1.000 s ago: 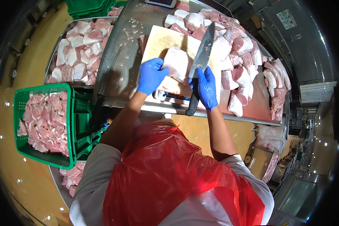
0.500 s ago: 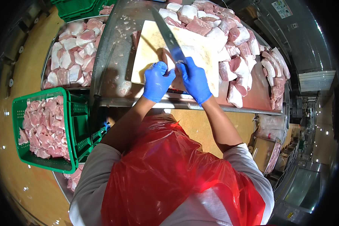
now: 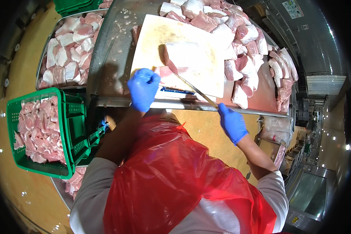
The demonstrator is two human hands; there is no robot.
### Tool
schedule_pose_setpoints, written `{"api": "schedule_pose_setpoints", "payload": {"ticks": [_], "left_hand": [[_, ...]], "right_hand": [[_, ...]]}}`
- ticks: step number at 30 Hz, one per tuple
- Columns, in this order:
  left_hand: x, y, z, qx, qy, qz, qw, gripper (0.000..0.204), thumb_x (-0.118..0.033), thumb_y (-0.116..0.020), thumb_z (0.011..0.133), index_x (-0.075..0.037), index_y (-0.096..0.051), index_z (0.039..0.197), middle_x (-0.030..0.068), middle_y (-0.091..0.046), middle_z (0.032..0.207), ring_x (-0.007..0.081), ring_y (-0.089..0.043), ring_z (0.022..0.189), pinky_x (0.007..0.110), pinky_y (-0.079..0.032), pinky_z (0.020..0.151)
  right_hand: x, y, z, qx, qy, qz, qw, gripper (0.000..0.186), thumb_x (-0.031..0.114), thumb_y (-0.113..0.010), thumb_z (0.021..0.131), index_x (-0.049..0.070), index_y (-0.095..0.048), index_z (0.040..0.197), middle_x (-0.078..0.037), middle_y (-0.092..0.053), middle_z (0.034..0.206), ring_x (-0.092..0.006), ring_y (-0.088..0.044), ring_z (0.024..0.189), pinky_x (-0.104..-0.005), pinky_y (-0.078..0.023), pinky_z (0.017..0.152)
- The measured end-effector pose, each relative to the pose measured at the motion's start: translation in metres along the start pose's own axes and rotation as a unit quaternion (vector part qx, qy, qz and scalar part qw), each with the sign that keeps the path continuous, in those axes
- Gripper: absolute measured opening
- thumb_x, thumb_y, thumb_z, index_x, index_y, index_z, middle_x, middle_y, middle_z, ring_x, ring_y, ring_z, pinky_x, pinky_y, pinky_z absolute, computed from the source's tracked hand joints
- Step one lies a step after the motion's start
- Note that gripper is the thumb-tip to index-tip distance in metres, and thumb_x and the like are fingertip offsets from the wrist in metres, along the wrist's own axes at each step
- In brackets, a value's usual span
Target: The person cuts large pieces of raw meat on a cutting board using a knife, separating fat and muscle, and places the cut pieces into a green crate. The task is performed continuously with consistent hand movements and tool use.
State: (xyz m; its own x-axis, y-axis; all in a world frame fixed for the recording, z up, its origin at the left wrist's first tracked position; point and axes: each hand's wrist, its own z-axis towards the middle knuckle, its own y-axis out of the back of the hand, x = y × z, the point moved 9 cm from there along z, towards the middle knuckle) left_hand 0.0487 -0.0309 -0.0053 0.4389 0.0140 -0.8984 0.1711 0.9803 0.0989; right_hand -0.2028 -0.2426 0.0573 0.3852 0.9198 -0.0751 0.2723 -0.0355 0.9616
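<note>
My blue-gloved right hand (image 3: 234,124) is wrapped around a long steel knife (image 3: 197,90), tip by the near edge of the white-and-pink raw meat block (image 3: 185,55) on a cream rectangular cutting board (image 3: 154,37). My blue-gloved left hand (image 3: 143,89) curls beside a small pink meat slice (image 3: 164,71); whether pinching it, I cannot tell.

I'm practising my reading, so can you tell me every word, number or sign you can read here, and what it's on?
None can be read clearly.
White notice on the grey panel, upper right: too small to read.
Small pale label below it: too small.
Small yellow label, lower right: too small.
Blue strip at the near edge of the cutting board: any marks are too blurred.
</note>
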Motion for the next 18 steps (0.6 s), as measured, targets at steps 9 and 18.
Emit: {"api": "schedule_pose_setpoints", "payload": {"ticks": [9, 18], "left_hand": [[-0.027, -0.049, 0.002, 0.227, -0.089, 0.264, 0.933, 0.026, -0.013, -0.068, 0.077, -0.004, -0.067, 0.101, 0.0129, -0.064, 0.099, 0.0335, -0.059, 0.104, 0.043, -0.049, 0.093], [-0.023, -0.017, 0.005, 0.114, -0.178, 0.239, 0.948, 0.015, -0.016, -0.066, 0.081, -0.006, -0.066, 0.093, 0.0114, -0.067, 0.094, 0.0274, -0.064, 0.087, 0.037, -0.053, 0.079]], "right_hand": [[0.098, 0.046, 0.065, -0.158, 0.071, 0.197, 0.965, 0.014, 0.006, -0.049, 0.095, 0.003, -0.049, 0.108, -0.027, -0.064, 0.092, -0.0477, -0.064, 0.083, -0.0538, -0.051, 0.069], [0.031, 0.008, 0.049, -0.045, 0.069, 0.001, 0.997, 0.025, 0.007, -0.052, 0.091, 0.009, -0.050, 0.116, -0.020, -0.067, 0.086, -0.0431, -0.066, 0.073, -0.0530, -0.052, 0.065]]}}
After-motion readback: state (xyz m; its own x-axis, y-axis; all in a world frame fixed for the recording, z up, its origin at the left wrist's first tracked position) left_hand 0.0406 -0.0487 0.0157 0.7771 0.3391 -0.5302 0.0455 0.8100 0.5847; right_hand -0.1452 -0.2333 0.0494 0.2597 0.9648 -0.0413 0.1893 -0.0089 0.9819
